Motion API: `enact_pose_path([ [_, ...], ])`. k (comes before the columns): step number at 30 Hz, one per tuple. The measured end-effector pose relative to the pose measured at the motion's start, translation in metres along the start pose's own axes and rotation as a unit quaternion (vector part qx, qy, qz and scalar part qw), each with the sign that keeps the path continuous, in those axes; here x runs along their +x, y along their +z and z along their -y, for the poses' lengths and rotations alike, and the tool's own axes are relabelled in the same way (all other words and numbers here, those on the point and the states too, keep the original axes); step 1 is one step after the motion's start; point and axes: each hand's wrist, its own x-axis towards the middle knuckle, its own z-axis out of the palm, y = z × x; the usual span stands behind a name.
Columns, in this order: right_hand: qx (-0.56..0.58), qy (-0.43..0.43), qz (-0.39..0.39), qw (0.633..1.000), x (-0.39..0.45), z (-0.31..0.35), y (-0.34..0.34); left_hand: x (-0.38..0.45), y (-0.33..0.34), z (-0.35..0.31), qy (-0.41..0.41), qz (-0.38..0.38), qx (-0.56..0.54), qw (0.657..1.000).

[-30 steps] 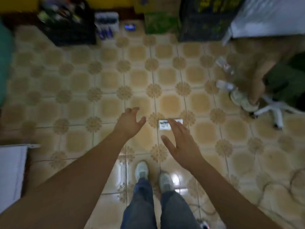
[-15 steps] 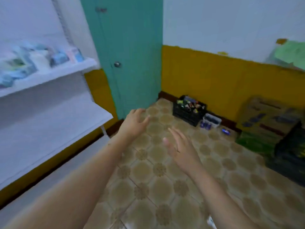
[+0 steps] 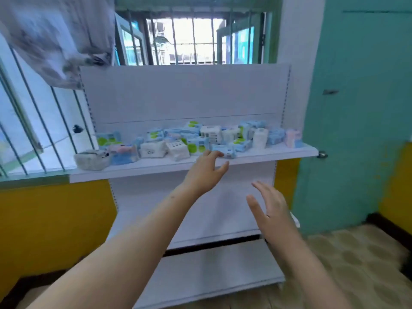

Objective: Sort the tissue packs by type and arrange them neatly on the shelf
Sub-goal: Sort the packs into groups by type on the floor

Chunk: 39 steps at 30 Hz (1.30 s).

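The white shelf [image 3: 278, 152] carries a jumbled heap of tissue packs [image 3: 200, 139] — blue, green-and-white, plain white and a pink one at the far right, all mixed together. At the shelf's left end sits a small pale basket [image 3: 92, 160]; its contents are too blurred to tell. The left hand [image 3: 206, 172] reaches up, fingers loosely spread, its tips at the shelf's front edge just beside a blue pack, holding nothing. The right hand [image 3: 270, 208] hovers lower — flat, fingers straight, empty.
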Motion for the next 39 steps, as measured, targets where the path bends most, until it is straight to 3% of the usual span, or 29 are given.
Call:
enact_pose_path([
  [12,0.056,-0.09,0.066,0.992,0.168,0.051,0.168,0.058,-0.083,0.208,-0.137,-0.091,0.057,0.985],
  [18,0.109,-0.135,0.144,0.974,0.254,0.092,0.254,0.07,-0.125,0.29,-0.249,-0.125,0.085,0.957],
  [25,0.107,-0.162,0.221,0.956,0.304,0.13,0.349,0.06,-0.17,0.376,-0.3,-0.168,0.14,0.929],
  [31,0.066,-0.183,0.189,0.962,0.348,0.168,0.415,0.079,-0.204,0.452,-0.343,-0.166,0.217,0.899],
  [34,-0.02,-0.214,0.194,0.957,0.375,0.179,0.444,0.084,-0.213,0.486,-0.363,-0.129,0.139,0.912],
  [39,-0.2,-0.256,0.24,0.915,0.417,0.189,0.477,0.089,-0.219,0.53,-0.345,-0.012,-0.064,0.936],
])
